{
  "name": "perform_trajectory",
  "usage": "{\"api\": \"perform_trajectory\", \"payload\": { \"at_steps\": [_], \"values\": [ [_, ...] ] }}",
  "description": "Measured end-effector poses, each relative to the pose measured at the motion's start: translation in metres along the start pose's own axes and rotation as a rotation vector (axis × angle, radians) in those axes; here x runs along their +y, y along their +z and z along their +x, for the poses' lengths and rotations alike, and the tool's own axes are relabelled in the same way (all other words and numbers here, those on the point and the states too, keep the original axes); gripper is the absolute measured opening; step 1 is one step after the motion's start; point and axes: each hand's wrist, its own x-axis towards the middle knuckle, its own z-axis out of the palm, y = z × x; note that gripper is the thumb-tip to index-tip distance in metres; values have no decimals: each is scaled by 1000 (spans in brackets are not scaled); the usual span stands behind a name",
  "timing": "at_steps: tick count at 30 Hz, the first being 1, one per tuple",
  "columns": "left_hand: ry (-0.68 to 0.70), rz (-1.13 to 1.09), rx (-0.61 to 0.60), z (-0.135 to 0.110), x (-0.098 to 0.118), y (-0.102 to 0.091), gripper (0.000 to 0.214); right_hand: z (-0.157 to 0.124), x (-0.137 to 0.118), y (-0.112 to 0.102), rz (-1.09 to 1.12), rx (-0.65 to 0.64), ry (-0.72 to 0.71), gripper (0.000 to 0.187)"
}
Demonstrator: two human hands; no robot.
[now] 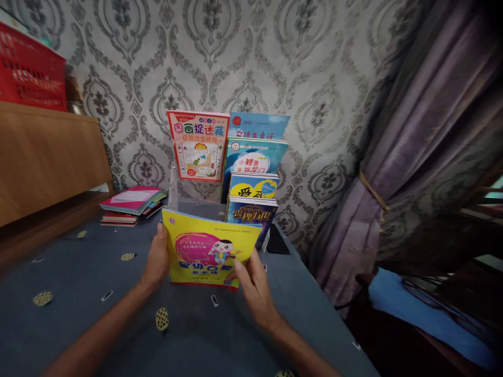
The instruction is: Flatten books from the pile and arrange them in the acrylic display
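Observation:
A yellow workbook (212,251) with a pink oval and a cartoon child on its cover is held up in front of me. My left hand (157,256) grips its left edge, and my right hand (253,285) grips its lower right side, thumb on the cover. Just behind it stands a clear book rack (173,188), partly hidden by the workbook. At the rack's back left is a red-bordered picture book (201,146). On its right side, several books stand in steps, among them a teal book (255,157) and a dark blue book (251,209).
A pile of books (133,201) lies left of the rack on the dark patterned tablecloth (118,303). A black flat object (277,241) lies right of the rack. A wooden cabinet (51,157) bearing a red basket (31,68) is at left, a tied curtain (377,157) at right.

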Motion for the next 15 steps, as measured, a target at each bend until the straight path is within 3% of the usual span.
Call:
{"api": "perform_trajectory", "payload": {
  "at_steps": [4,6,11,13,15],
  "values": [
    [-22,75,4,-13,-12,-4,80,1,6,5,24,31,39,55],
    [3,123,-13,-21,-14,-1,79,0,9,10,65,-24,59,59],
    [-39,58,-419,-36,-2,11,80,-2,2,18,156,-200,22,57],
    [-56,-22,-430,-36,3,12,78,-1,-7,17,155,-199,-18,52],
    [-44,-86,-364,-32,4,11,75,0,-16,16,126,-171,-72,50]
  ]
}}
